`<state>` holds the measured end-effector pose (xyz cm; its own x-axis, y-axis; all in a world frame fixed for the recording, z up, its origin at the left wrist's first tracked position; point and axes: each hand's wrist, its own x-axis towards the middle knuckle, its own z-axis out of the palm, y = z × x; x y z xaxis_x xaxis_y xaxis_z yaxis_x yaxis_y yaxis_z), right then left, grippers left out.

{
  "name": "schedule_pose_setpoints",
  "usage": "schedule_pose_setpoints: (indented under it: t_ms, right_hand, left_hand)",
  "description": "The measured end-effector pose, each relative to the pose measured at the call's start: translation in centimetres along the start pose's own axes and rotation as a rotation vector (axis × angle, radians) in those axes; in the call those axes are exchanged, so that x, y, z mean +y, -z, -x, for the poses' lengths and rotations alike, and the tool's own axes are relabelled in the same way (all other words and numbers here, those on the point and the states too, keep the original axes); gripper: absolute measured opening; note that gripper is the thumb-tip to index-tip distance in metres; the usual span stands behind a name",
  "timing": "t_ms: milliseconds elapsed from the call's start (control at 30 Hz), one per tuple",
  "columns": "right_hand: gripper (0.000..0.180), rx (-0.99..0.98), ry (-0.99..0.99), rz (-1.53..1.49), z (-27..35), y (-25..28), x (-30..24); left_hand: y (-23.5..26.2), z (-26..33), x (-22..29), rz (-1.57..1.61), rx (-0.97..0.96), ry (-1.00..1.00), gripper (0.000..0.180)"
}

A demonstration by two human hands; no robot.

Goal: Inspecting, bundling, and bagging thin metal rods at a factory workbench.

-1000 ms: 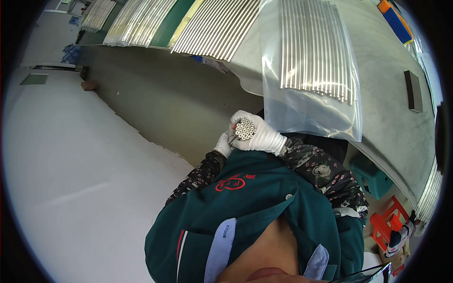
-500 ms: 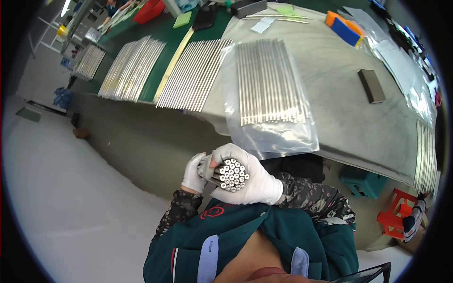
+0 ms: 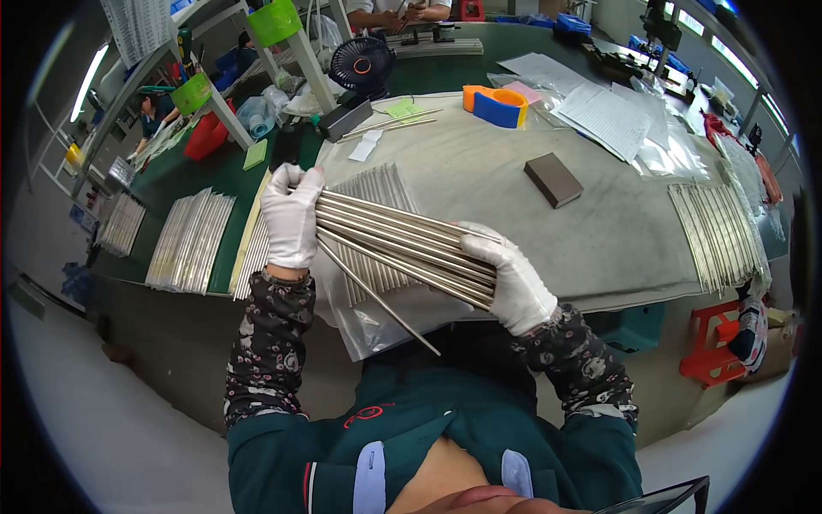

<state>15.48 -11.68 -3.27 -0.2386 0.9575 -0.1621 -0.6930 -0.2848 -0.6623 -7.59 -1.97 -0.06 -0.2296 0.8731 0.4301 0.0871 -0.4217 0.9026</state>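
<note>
A bundle of thin silvery metal rods point(image 3: 402, 240) stretches between my two white-gloved hands, over the near edge of the table. My left hand point(image 3: 291, 216) is closed round the bundle's left end. Round its right end my right hand point(image 3: 514, 278) is closed, thumb on top. One loose rod point(image 3: 377, 297) splays away below the rest, its free end pointing toward my body and outside my right hand. Behind the bundle lies a clear plastic bag point(image 3: 355, 321) with a row of similar rods point(image 3: 377, 182) on it, partly hidden.
Further rod groups point(image 3: 190, 236) lie along the left table, and another stack point(image 3: 715, 236) sits far right. On the grey cloth point(image 3: 479, 180) are a brown block point(image 3: 554, 180), a blue and orange tape-like roll point(image 3: 497, 107) and papers point(image 3: 604, 120). A black fan point(image 3: 362, 67) and co-worker's hands point(image 3: 407, 13) are beyond.
My hands have lifted the rod bundle from near my body to the table and spread apart to its two ends. The bundle now lies crosswise, with one rod splayed out. The view has shifted too.
</note>
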Motion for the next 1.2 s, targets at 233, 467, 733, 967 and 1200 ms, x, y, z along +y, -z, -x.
schedule_pose_setpoints:
  t_ms: [233, 467, 733, 967, 1200]
  right_hand:
    - [0.047, -0.087, 0.186, -0.033, -4.0, 6.5, -2.4]
    - [0.070, -0.257, 0.244, 0.470, -6.1, 10.5, -8.1]
    - [0.062, -0.224, 0.178, 1.066, -6.4, 8.7, -9.5]
    - [0.035, -0.325, 0.315, 0.767, -9.6, 8.0, -9.4]
    - [0.039, -0.074, 0.934, 1.286, -10.3, 7.3, -7.7]
  left_hand:
    - [-10.9, -6.0, 0.7, -0.174, -0.255, -0.407, 0.024]
    - [-17.2, -9.6, 2.1, -0.069, -0.409, -0.628, 0.023]
    - [-21.1, -4.5, 6.6, -0.131, -0.929, -1.351, 0.025]
    - [-21.6, -5.2, 3.5, 0.030, -0.742, -1.195, 0.041]
    - [-20.6, 0.3, 0.1, 0.409, -0.839, 0.134, 0.068]
